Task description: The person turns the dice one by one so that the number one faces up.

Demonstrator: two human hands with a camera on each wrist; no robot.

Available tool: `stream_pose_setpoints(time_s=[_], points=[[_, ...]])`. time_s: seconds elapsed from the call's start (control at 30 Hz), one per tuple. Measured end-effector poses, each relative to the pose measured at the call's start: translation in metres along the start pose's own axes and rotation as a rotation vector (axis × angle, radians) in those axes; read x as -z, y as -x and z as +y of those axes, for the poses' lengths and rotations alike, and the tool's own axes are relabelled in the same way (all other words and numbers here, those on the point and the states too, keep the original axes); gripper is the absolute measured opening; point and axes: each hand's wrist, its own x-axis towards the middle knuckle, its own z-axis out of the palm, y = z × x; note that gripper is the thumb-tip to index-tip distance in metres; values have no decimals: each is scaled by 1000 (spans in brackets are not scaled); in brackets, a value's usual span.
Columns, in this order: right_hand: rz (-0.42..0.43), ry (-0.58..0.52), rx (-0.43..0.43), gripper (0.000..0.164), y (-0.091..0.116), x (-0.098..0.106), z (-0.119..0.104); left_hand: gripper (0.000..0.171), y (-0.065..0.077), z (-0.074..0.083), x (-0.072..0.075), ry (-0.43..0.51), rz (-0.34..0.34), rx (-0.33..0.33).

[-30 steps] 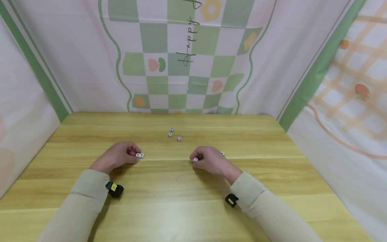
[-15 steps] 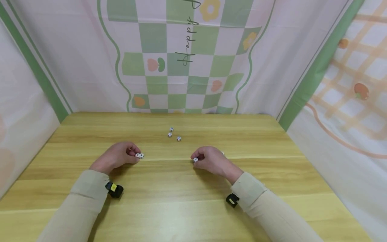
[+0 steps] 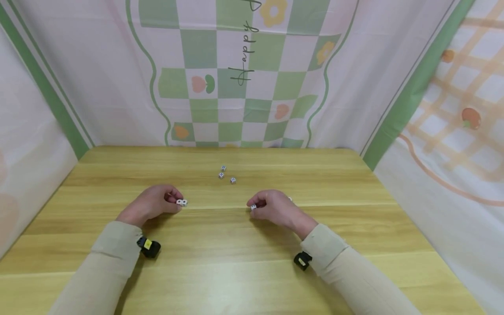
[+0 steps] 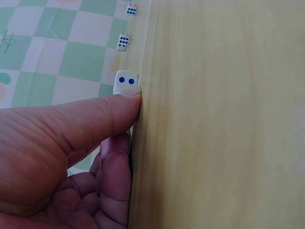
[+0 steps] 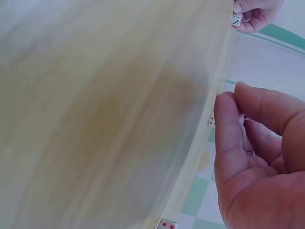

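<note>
In the head view my left hand [image 3: 151, 201] rests low over the table and holds two white dice [image 3: 182, 202] side by side at its thumb and fingertips. The left wrist view shows a die [image 4: 127, 80] with two blue dots at the thumb tip. To the right, my right hand [image 3: 275, 208] pinches one white die [image 3: 253, 207] between thumb and fingers, close over the wood. In the right wrist view the fingers [image 5: 228, 119] mostly hide that die. Another die [image 3: 290, 199] peeks out behind the right hand.
Three dice, among them one die [image 3: 233, 180], lie loosely grouped farther back between the hands. The wooden table [image 3: 220, 245] ends at a patterned fabric backdrop [image 3: 232, 87], with fabric on both sides too. Small black devices, including one black device [image 3: 302, 261], sit at the wrists.
The die in my right fingers has turned a little, and that hand has shifted only slightly. My left hand and the dice at the back stay where they were.
</note>
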Motion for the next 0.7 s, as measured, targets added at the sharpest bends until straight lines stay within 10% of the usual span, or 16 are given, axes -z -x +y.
stream_pose_setpoints(time_s=[0.7], points=[[-85, -226, -27, 28, 0, 1, 8, 23, 2, 3, -1, 3, 0, 17]])
